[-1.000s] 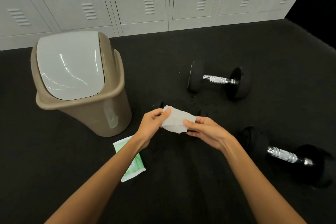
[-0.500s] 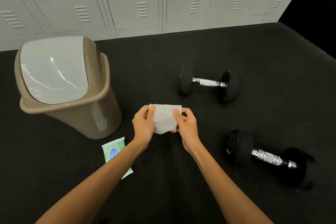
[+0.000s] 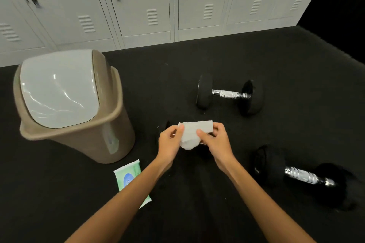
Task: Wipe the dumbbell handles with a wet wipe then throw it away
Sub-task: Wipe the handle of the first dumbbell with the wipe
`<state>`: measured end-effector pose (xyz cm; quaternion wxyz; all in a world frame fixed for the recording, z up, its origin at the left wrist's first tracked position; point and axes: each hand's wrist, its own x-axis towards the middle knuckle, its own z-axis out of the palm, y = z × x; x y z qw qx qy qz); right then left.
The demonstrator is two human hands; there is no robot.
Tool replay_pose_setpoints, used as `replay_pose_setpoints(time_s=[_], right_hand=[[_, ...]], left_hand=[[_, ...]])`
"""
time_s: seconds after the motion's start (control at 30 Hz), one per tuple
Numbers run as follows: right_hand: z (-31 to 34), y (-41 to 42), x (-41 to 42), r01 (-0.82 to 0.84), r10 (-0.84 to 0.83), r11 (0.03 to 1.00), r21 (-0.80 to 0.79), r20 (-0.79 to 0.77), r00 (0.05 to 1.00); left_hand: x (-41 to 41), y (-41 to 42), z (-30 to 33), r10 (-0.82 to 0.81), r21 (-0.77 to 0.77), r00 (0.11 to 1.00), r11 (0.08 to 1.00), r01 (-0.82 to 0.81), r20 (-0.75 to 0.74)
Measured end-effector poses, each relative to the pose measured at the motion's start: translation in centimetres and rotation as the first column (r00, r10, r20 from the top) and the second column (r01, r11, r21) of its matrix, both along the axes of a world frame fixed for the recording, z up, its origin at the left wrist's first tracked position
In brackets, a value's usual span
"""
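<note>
A white wet wipe [image 3: 194, 132] is stretched between my left hand [image 3: 169, 143] and my right hand [image 3: 214, 142], both pinching it at its sides above the black floor. A third dumbbell lies under my hands, mostly hidden, only dark ends showing. One black dumbbell [image 3: 229, 94] with a chrome handle lies beyond my hands to the right. Another black dumbbell [image 3: 302, 175] with a chrome handle lies at my near right. A tan bin [image 3: 110, 134] with a grey swing lid [image 3: 57, 89] stands on the left.
A green pack of wipes [image 3: 127, 175] lies on the floor by the bin's base, partly under my left forearm. Grey lockers [image 3: 142, 2] line the far wall. The floor mat [image 3: 296, 75] is black all around.
My hands have drawn closer together on the wipe, and the wipe now hangs folded between them. The view has shifted slightly; the dumbbells and the bin lie as before.
</note>
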<state>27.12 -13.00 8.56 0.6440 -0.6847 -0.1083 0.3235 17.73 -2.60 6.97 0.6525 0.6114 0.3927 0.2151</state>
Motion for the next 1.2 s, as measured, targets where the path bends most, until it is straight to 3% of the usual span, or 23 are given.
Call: replay_pose_setpoints(time_s=[0.13, 0.23, 0.37, 0.5, 0.63, 0.7, 0.8, 0.87, 0.93, 1.0, 1.1, 1.2], right_hand=[[-2.1, -0.6, 0.0, -0.023, 0.06, 0.993, -0.114, 0.33, 0.942], [-3.5, -0.5, -1.0, -0.065, 0.209, 0.965, -0.253, 0.595, 0.776], [-5.5, 1.1, -2.0, -0.013, 0.31, 0.928, -0.373, 0.75, 0.585], [-6.7, 3.0, -2.4, -0.124, 0.333, 0.931, -0.343, 0.66, 0.674], [-7.6, 4.8, -2.6, -0.094, 0.228, 0.968, -0.231, 0.666, 0.711], [-7.7, 5.4, -2.4, -0.085, 0.196, 0.977, -0.197, 0.66, 0.726], [-8.1, 6.2, -1.8, -0.008, 0.108, 0.989, -0.146, 0.694, 0.712], [-8.3, 6.6, -1.4, 0.054, 0.057, 0.99, -0.131, 0.717, 0.695], [-8.4, 7.2, -1.1, 0.05, 0.058, 0.991, -0.127, 0.722, 0.69], [-8.5, 7.8, -0.9, -0.021, 0.108, 0.992, -0.127, 0.73, 0.675], [-8.6, 8.5, -1.3, -0.192, 0.263, 0.965, -0.181, 0.73, 0.631], [-9.0, 8.5, -1.9, -0.259, 0.323, 0.944, -0.205, 0.739, 0.592]], left_hand=[[0.6, -0.3, -1.9, 0.041, 0.119, 0.992, 0.993, -0.027, -0.117], [0.5, 0.1, -2.1, 0.02, 0.222, 0.992, 0.975, 0.008, -0.123], [0.4, 1.6, -2.6, -0.027, 0.265, 0.987, 0.962, 0.069, -0.159], [0.2, 3.1, -3.0, -0.084, 0.239, 0.981, 0.963, 0.125, -0.174], [0.1, 4.0, -3.6, -0.117, 0.228, 0.98, 0.962, 0.152, -0.16], [0.2, 4.1, -3.8, -0.078, 0.37, 0.979, 0.918, 0.144, -0.188], [-0.1, 4.9, -4.0, 0.042, 0.646, 0.987, 0.76, 0.07, -0.155], [-0.4, 6.3, -4.5, 0.002, 0.69, 0.978, 0.709, 0.145, -0.208], [-0.9, 7.8, -5.2, -0.107, 0.585, 0.937, 0.756, 0.293, -0.331], [-1.2, 8.7, -5.4, -0.244, 0.35, 0.9, 0.859, 0.373, -0.361], [-1.1, 8.7, -4.7, -0.309, 0.065, 0.935, 0.944, 0.324, -0.172], [-0.7, 8.6, -4.3, -0.226, -0.068, 0.972, 0.973, 0.222, -0.061]])
